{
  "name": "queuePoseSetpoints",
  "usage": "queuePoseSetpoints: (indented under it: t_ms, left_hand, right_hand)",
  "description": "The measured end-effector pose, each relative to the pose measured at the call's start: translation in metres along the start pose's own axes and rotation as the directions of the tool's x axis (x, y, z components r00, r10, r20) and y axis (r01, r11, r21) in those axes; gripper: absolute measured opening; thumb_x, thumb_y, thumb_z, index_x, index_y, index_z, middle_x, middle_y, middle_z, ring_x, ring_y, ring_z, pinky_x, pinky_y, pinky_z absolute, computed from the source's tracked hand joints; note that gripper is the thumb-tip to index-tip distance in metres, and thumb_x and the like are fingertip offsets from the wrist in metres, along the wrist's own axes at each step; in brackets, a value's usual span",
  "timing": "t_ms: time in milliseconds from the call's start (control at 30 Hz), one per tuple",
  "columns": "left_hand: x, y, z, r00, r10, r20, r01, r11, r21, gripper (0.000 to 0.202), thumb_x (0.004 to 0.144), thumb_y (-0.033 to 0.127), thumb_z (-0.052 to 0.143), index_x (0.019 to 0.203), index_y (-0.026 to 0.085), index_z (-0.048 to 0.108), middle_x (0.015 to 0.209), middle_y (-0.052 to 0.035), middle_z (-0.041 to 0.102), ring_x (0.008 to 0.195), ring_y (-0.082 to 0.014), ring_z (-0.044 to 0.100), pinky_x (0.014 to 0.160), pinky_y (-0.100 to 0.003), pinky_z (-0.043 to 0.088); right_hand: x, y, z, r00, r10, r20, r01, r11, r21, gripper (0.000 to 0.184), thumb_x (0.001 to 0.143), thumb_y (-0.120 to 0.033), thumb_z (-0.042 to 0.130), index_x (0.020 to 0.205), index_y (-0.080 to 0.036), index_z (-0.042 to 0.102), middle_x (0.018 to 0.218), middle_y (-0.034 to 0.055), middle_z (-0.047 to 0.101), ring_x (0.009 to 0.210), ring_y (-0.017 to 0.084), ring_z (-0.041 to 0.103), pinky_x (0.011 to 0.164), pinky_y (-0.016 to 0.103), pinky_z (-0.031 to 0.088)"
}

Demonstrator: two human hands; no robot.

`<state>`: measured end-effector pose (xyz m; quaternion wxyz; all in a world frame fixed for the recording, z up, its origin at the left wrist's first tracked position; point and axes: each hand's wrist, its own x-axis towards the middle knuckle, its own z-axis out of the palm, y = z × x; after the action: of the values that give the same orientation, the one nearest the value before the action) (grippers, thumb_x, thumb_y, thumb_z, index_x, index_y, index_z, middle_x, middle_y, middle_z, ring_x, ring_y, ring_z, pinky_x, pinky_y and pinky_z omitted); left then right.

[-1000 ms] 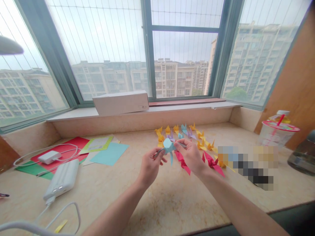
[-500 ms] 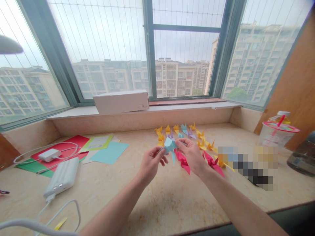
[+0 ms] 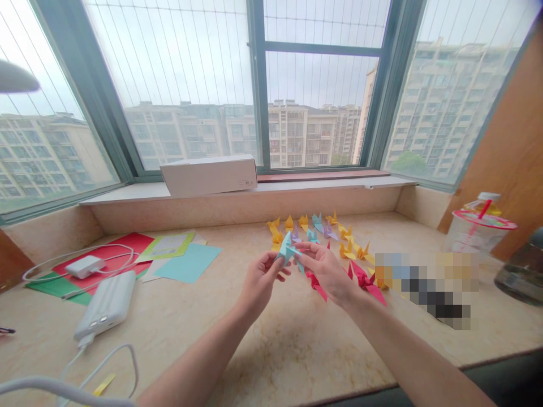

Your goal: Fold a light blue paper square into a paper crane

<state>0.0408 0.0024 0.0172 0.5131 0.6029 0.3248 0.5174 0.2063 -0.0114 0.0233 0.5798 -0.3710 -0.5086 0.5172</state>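
Both my hands are raised over the middle of the stone counter (image 3: 271,350), holding a small light-blue paper crane (image 3: 287,250) between them. My left hand (image 3: 259,281) pinches the crane from the left with thumb and fingers. My right hand (image 3: 327,270) grips its other side, fingers curled. Just behind and under my hands lie several folded paper cranes: red ones (image 3: 365,278), and yellow, orange, purple and blue ones (image 3: 314,229) in a curved row.
Coloured paper sheets (image 3: 186,263) lie at left, with a white power bank (image 3: 107,306), a charger (image 3: 86,265) and cables. A white box (image 3: 208,175) sits on the window ledge. A plastic cup with a straw (image 3: 477,229) stands at right, beside a blurred patch.
The light-blue crane has been turned in my hands and raised slightly, a pointed tip now facing up. My right fingers have shifted on it; the left hand has barely moved.
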Motion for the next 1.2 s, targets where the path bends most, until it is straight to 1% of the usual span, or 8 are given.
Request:
queuePoseSetpoints:
  t_ms: [267, 367, 500, 600, 700, 900, 1067, 1200]
  left_hand:
    - [-0.003, 0.006, 0.0, 0.994, -0.018, 0.109, 0.036, 0.985, -0.169, 0.027, 0.083, 0.039, 0.068, 0.085, 0.013, 0.063, 0.075, -0.004, 0.064, 0.064, -0.0112, 0.056, 0.055, -0.021, 0.046]
    - [-0.003, 0.005, -0.001, 0.988, -0.052, 0.143, 0.077, 0.982, -0.175, 0.029, 0.085, 0.04, 0.065, 0.098, 0.015, 0.059, 0.076, -0.0026, 0.063, 0.063, -0.0115, 0.056, 0.054, -0.022, 0.047]
    - [-0.004, 0.003, -0.002, 0.999, 0.05, -0.003, -0.049, 0.988, 0.148, 0.039, 0.086, 0.037, 0.062, 0.121, 0.021, 0.052, 0.087, -0.005, 0.066, 0.077, -0.0171, 0.062, 0.059, -0.025, 0.05]
    - [-0.006, 0.002, -0.001, 0.977, 0.208, 0.038, -0.206, 0.892, 0.403, 0.033, 0.085, 0.033, 0.063, 0.115, 0.021, 0.06, 0.111, -0.0096, 0.065, 0.099, -0.0213, 0.061, 0.072, -0.028, 0.052]
    - [-0.007, 0.001, -0.001, 0.963, 0.264, 0.048, -0.255, 0.845, 0.469, 0.035, 0.083, 0.036, 0.066, 0.115, 0.021, 0.061, 0.113, -0.0093, 0.066, 0.103, -0.0224, 0.062, 0.081, -0.031, 0.052]
    - [-0.002, -0.001, -0.006, 0.978, 0.206, -0.023, -0.178, 0.89, 0.419, 0.031, 0.09, 0.043, 0.058, 0.102, 0.017, 0.068, 0.091, -0.0059, 0.072, 0.088, -0.0213, 0.066, 0.078, -0.03, 0.051]
    - [0.002, -0.004, -0.007, 0.984, 0.179, -0.004, -0.165, 0.914, 0.371, 0.035, 0.09, 0.045, 0.056, 0.102, 0.016, 0.072, 0.095, -0.0076, 0.074, 0.091, -0.0236, 0.066, 0.08, -0.032, 0.051]
    - [0.002, -0.005, -0.006, 0.988, 0.156, 0.004, -0.151, 0.952, 0.267, 0.035, 0.089, 0.044, 0.059, 0.104, 0.016, 0.072, 0.099, -0.0081, 0.075, 0.092, -0.0239, 0.066, 0.08, -0.032, 0.051]
  right_hand:
    - [0.001, -0.012, -0.003, 0.998, 0.052, -0.044, -0.045, 0.989, 0.141, 0.029, 0.071, -0.037, 0.076, 0.093, -0.017, 0.074, 0.062, -0.0026, 0.058, 0.052, 0.008, 0.041, 0.05, 0.023, 0.028]
    - [0.003, -0.01, -0.005, 0.998, 0.007, -0.067, 0.0, 0.994, 0.107, 0.03, 0.072, -0.04, 0.076, 0.093, -0.018, 0.074, 0.065, -0.0018, 0.059, 0.054, 0.008, 0.042, 0.05, 0.023, 0.029]
    - [0.006, 0.0, -0.007, 0.988, -0.078, -0.13, 0.069, 0.995, -0.078, 0.034, 0.077, -0.045, 0.071, 0.096, -0.017, 0.072, 0.063, -0.0021, 0.059, 0.049, 0.008, 0.039, 0.046, 0.023, 0.027]
    - [0.004, 0.005, -0.004, 0.981, -0.123, -0.147, 0.089, 0.972, -0.217, 0.035, 0.08, -0.048, 0.068, 0.096, -0.016, 0.072, 0.067, 0.0002, 0.063, 0.049, 0.008, 0.043, 0.047, 0.024, 0.031]
    - [0.0, 0.004, 0.001, 0.988, -0.129, -0.088, 0.104, 0.963, -0.247, 0.035, 0.082, -0.048, 0.066, 0.096, -0.017, 0.072, 0.072, 0.002, 0.067, 0.056, 0.011, 0.051, 0.053, 0.025, 0.038]
    - [0.0, 0.004, 0.004, 0.98, -0.188, 0.071, 0.201, 0.943, -0.265, 0.033, 0.077, -0.044, 0.072, 0.101, -0.02, 0.071, 0.094, 0.0047, 0.072, 0.084, 0.019, 0.064, 0.075, 0.031, 0.048]
    - [-0.002, 0.003, 0.0, 0.978, -0.201, -0.061, 0.152, 0.878, -0.453, 0.031, 0.083, -0.048, 0.064, 0.092, -0.019, 0.068, 0.073, 0.002, 0.066, 0.062, 0.016, 0.058, 0.058, 0.029, 0.046]
    - [-0.001, -0.001, -0.001, 0.92, -0.372, -0.125, 0.239, 0.783, -0.574, 0.023, 0.083, -0.042, 0.065, 0.085, -0.019, 0.068, 0.102, 0.0072, 0.066, 0.087, 0.02, 0.062, 0.076, 0.033, 0.049]
